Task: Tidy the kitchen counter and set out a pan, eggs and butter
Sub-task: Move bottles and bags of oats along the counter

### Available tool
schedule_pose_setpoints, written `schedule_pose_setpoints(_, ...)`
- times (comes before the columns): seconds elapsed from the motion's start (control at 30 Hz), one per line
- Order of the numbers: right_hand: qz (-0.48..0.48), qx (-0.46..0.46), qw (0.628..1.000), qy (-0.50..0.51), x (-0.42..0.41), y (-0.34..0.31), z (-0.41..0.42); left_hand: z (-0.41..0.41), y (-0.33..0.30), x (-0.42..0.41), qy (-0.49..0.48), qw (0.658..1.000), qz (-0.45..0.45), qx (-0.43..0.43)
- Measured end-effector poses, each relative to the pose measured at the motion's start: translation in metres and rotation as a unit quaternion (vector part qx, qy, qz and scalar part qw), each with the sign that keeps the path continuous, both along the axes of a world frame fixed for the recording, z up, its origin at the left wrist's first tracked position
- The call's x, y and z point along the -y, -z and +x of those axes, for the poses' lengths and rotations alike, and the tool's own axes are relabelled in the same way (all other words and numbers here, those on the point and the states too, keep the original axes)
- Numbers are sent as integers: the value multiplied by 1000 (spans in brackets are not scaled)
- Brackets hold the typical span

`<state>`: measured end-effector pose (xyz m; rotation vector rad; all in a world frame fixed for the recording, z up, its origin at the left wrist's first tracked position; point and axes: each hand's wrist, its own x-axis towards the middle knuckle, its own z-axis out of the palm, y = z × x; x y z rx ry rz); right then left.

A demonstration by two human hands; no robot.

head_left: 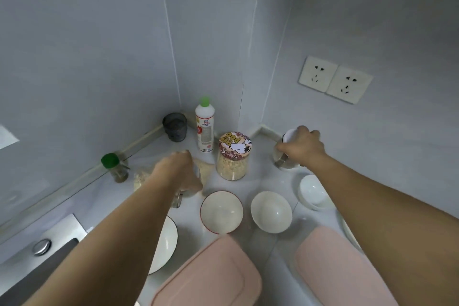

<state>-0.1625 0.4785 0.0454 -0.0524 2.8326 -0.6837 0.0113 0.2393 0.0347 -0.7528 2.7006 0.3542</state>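
Note:
My right hand (304, 148) reaches to the back right of the white counter (258, 181) and grips a white-lidded jar (288, 138) with a metal clasp from above. My left hand (178, 169) is curled down over a small glass jar (178, 200) with a metal clasp, which is mostly hidden under the hand. A beige bag (205, 169) lies right beside that hand. No pan, eggs or butter are in view.
In the corner stand a cartoon-lidded glass jar of grains (233, 159), a white bottle with a green cap (205, 129), a dark cup (175, 126) and a green-capped spice jar (114, 167). White bowls (221, 211) (271, 211) (313, 192), a plate (165, 243) and pink-lidded boxes (211, 276) (332, 268) sit nearer. A sink (42, 253) lies left.

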Motion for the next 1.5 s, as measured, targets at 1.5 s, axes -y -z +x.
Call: schedule_pose_setpoints(1.5, -62, -35, 838, 541, -805, -41, 546, 179, -86, -904, 652, 756, 52, -19)
